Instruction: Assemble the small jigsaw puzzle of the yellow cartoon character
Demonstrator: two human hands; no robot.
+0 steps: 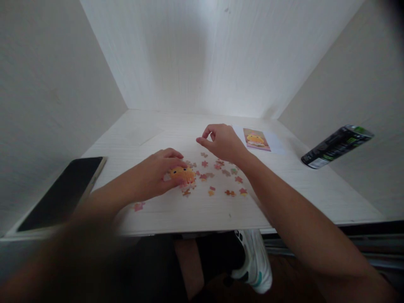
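My left hand [162, 170] rests over a partly joined jigsaw puzzle [186, 174] with a yellow figure and dark eyes. Its thumb and fingers are spread apart, with the thumb touching the puzzle's surface. Beyond the loose pieces is my right hand [221, 141], thumb and forefinger bent together in a pinch. Whatever may lie between those fingertips is hidden or too small to make out. Loose puzzle pieces [238, 179] in pink, orange and grey tones lie scattered right of the joined part. One pink piece [139, 206] sits apart, below my left wrist.
A picture card [256, 139] showing the yellow figure lies on white paper [276, 143] at the back right. A black can [336, 147] stands near the right wall. On the left lies a dark flat panel [63, 189] with a pale edge. Walls enclose the white tabletop [189, 216].
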